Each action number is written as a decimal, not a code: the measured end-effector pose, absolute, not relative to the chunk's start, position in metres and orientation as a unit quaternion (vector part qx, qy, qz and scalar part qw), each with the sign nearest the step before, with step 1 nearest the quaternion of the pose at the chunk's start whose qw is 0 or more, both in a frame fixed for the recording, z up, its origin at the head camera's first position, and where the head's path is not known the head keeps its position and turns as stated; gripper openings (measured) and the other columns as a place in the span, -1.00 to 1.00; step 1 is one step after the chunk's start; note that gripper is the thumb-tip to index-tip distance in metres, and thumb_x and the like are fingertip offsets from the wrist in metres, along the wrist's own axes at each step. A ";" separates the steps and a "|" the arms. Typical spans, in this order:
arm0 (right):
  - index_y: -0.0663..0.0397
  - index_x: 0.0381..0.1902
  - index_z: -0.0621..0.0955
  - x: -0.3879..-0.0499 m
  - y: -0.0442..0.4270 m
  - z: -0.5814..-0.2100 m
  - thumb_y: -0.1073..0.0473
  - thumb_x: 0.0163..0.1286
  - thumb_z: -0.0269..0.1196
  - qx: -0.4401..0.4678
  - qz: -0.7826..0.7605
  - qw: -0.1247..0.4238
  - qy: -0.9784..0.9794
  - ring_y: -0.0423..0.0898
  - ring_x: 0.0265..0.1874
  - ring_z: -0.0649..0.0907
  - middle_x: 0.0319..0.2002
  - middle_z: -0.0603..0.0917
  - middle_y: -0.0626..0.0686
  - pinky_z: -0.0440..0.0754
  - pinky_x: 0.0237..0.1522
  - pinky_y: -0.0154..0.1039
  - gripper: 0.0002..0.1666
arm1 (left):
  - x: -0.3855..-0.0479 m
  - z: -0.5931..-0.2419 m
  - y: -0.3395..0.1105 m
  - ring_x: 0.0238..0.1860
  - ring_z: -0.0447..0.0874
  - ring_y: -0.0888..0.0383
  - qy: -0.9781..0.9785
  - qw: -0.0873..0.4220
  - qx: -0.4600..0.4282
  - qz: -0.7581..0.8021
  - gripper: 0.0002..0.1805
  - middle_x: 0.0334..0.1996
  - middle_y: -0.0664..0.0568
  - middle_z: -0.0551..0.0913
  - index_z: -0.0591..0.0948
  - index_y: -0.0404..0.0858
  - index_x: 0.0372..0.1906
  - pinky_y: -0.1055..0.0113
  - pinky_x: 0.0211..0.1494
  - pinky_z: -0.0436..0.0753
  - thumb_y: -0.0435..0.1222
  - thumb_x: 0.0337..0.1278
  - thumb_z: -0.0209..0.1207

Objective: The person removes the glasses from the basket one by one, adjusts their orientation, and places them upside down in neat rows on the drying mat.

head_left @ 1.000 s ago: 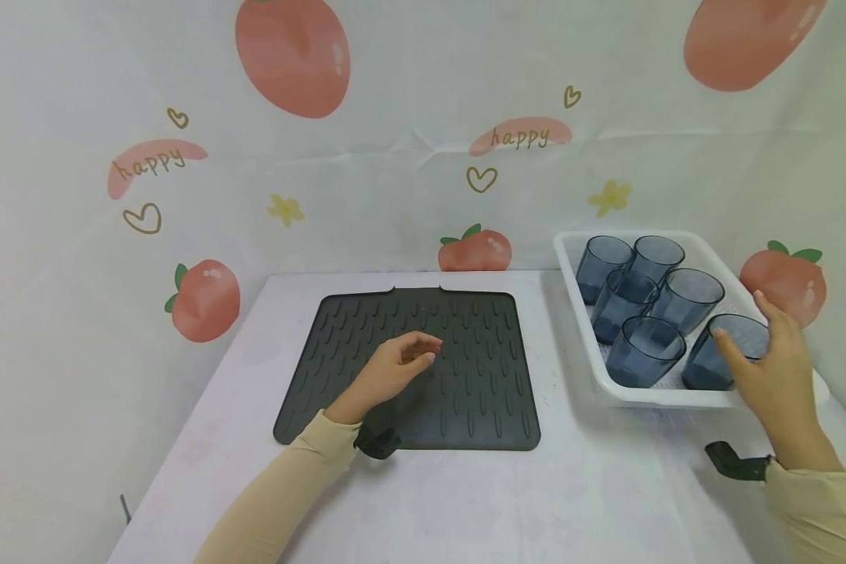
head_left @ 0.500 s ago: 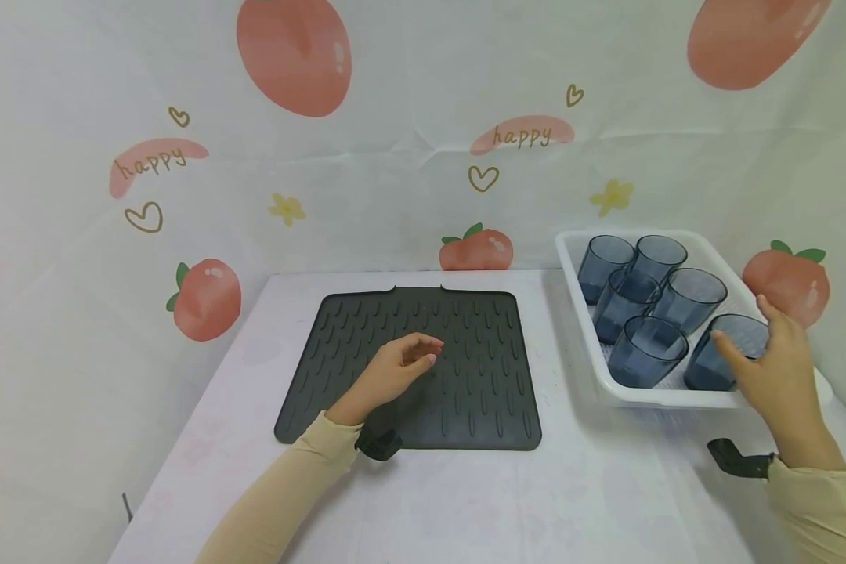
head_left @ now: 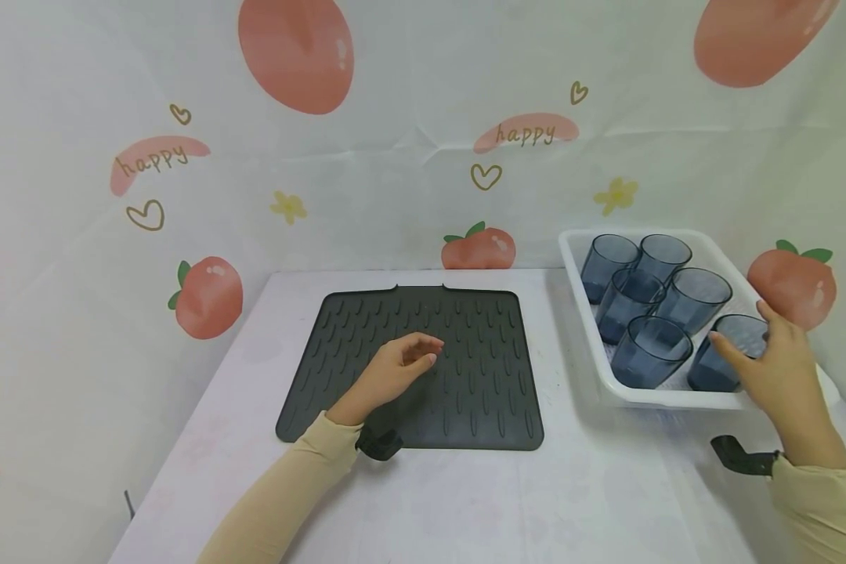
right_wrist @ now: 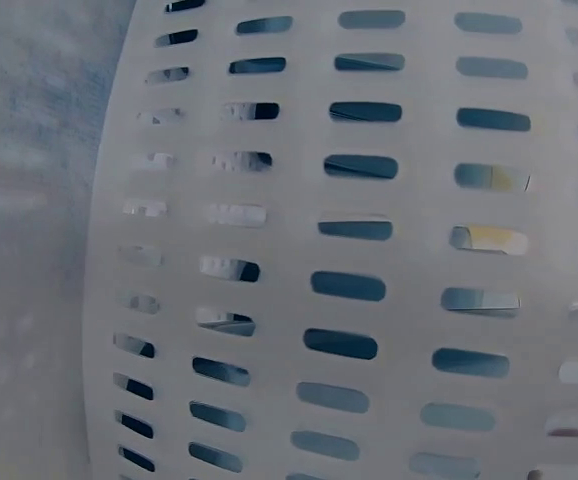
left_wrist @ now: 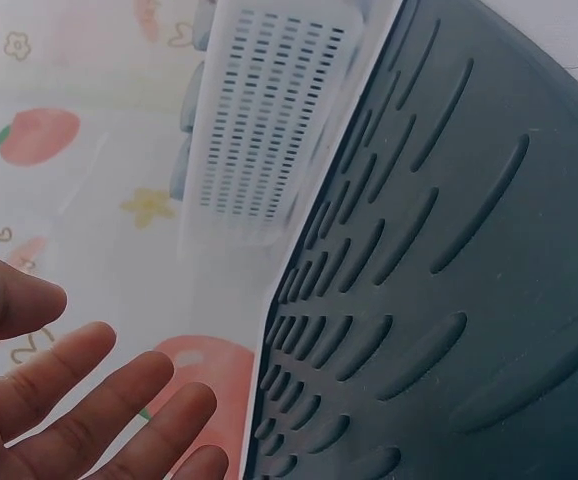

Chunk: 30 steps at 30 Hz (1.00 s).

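Observation:
Over the dark ribbed mat (head_left: 493, 392) hangs my left hand (head_left: 388, 372), its fingers loosely bent and holding nothing. In the left wrist view its fingers (left_wrist: 79, 435) are spread beside the mat. A white basket (head_left: 602, 376) on the right holds several blue-tinted drinking glasses, mouths up. My right hand (head_left: 782, 368) is at the front right glass (head_left: 715, 364), thumb by its left rim and fingers spread toward its far side. Whether they touch the glass, I cannot tell. Another glass (head_left: 648, 356) stands just left of it. No right-hand fingers show in the right wrist view.
The table (head_left: 465, 509) has a white cover and meets a patterned backdrop (head_left: 395, 196). Slotted holes pierce the side of the basket, filling much of the right wrist view. More glasses (head_left: 694, 298) crowd its rear half.
The head view has shifted slightly, so the scene sits a little further right. My right hand has edged slightly left relative to the basket. The left hand looks still.

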State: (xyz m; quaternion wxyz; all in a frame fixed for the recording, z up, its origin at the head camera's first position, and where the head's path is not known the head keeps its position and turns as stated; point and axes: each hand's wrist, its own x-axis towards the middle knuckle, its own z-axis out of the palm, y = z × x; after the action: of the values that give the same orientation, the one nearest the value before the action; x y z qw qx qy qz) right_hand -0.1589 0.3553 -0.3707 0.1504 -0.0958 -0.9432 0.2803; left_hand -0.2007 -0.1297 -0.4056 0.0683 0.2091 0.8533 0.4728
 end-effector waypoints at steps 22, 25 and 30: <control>0.52 0.44 -0.05 -0.172 0.366 -0.373 -0.20 0.35 0.19 -0.147 0.270 0.091 -0.947 0.57 0.14 0.28 0.23 0.23 0.64 0.30 0.10 0.49 0.13 | -0.200 -0.405 -0.132 0.07 0.63 0.08 0.853 0.078 0.204 0.474 -0.64 0.11 -0.07 0.62 0.54 -0.24 0.18 0.11 0.11 0.64 -0.21 0.39 0.10; 0.54 0.43 -0.05 -0.173 0.368 -0.374 -0.21 0.33 0.20 -0.149 0.273 0.085 -0.946 0.56 0.12 0.31 0.23 0.23 0.64 0.34 0.08 0.47 0.15 | -0.200 -0.405 -0.131 0.07 0.63 0.08 0.853 0.077 0.205 0.473 -0.65 0.10 -0.05 0.62 0.54 -0.25 0.18 0.12 0.11 0.64 -0.21 0.39 0.10; 0.56 0.43 -0.07 -0.173 0.369 -0.374 -0.23 0.32 0.20 -0.152 0.274 0.076 -0.947 0.54 0.12 0.33 0.25 0.23 0.62 0.37 0.08 0.44 0.18 | -0.201 -0.404 -0.131 0.06 0.63 0.10 0.854 0.075 0.203 0.472 -0.65 0.09 0.01 0.63 0.55 -0.24 0.18 0.13 0.10 0.64 -0.21 0.39 0.10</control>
State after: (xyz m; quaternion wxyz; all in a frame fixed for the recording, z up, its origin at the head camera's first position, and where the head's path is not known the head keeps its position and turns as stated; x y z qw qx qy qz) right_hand -0.1729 0.3689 -0.3741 0.0760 -0.1517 -0.9465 0.2745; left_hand -0.2006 -0.1305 -0.4041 0.0755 0.2034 0.8545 0.4720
